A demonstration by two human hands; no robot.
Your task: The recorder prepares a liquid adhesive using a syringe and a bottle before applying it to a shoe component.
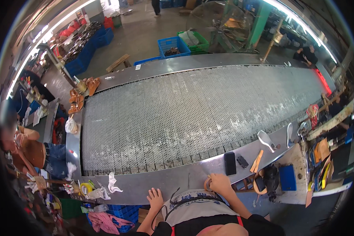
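My left hand (155, 199) rests on the near metal edge of the conveyor table, its fingers spread and holding nothing. My right hand (220, 184), to the right at the same edge, is closed around a small brown looped piece (207, 185); its exact kind is partly hidden by the fingers. Between the hands, against my body, is a pale apron (194, 206) with dark cords. Beyond both hands stretches the perforated metal conveyor (177, 118). Just right of my right hand, a black phone-like slab (230, 163) and a smaller dark object (242, 161) lie on the rim.
Brown sandals (92, 85) stand at the table's far left corner. White shoe-shaped pieces (266, 141) lie along the right rim. Crumpled white paper (113, 183) and yellow tape (85, 188) are at left. A person (31, 153) works at left; blue crates (173, 47) stand beyond.
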